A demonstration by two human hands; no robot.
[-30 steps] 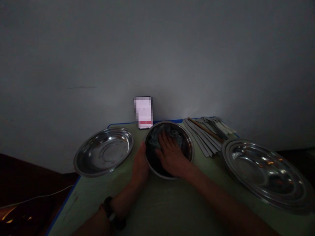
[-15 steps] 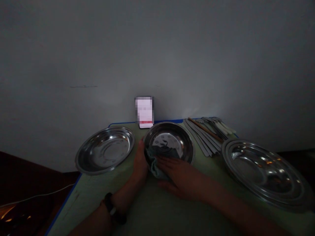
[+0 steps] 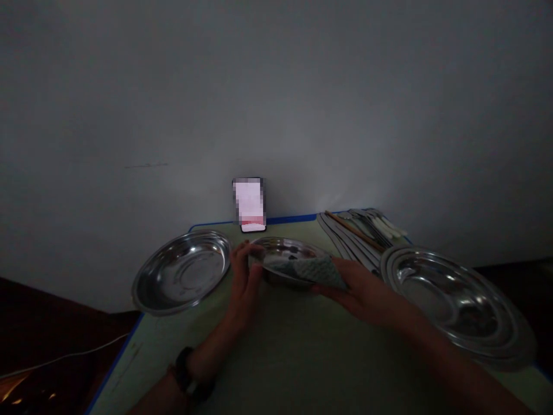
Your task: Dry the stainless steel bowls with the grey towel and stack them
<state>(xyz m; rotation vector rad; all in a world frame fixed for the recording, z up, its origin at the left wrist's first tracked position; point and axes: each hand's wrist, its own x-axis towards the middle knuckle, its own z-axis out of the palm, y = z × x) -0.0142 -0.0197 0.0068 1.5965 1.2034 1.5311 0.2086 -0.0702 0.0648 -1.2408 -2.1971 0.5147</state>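
A shiny metal bowl [image 3: 298, 249] is tilted between my two hands at the middle of the table. My left hand [image 3: 246, 276] grips its left rim, thumb on the near side and fingers over the edge. A grey-green cloth [image 3: 317, 271] is folded over the bowl's near right rim. My right hand [image 3: 360, 288] pinches the cloth against that rim, its fingers partly hidden by cloth and bowl. A dark band circles my left wrist.
Left stands a metal dish [image 3: 181, 274]; right, a stack of metal plates [image 3: 458, 305]. Behind the stack lie several knives [image 3: 345, 239], a brown chopstick-like stick [image 3: 352, 227] and other cutlery [image 3: 375, 225]. A phone [image 3: 249, 204] leans on the wall at the back of the green table [image 3: 294, 357].
The bowl has been tipped up from the tabletop. My right hand has gone from pressing the cloth inside the bowl to gripping it over the right rim.
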